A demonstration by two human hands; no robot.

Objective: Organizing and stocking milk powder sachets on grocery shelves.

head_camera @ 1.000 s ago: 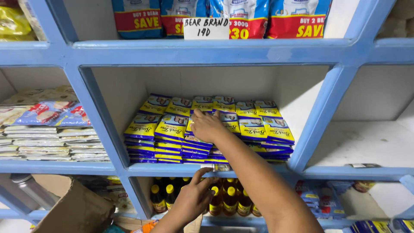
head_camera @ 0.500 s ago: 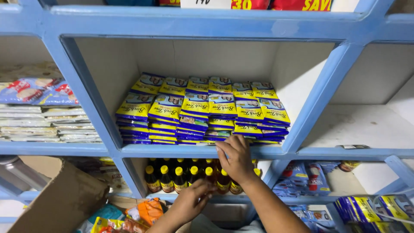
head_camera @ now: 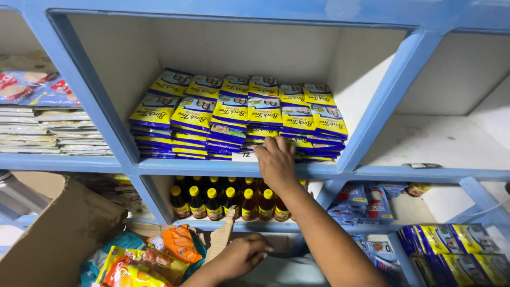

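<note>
A cardboard box (head_camera: 58, 239) of snack packets (head_camera: 154, 258) sits lower left. The left hand (head_camera: 241, 255) rests below with fingers loosely curled and empty. The right hand (head_camera: 276, 162) presses flat fingertips on the shelf edge (head_camera: 212, 169) by a small white price tag (head_camera: 244, 155), likely fixing it under the blue-and-yellow sachets (head_camera: 239, 117). Half a second ago, that hand was lower, near the bottles (head_camera: 223, 204).

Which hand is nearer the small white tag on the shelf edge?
Right. The right hand touches the shelf edge beside the white tag; the left hand is lower, by the cardboard box.
</note>
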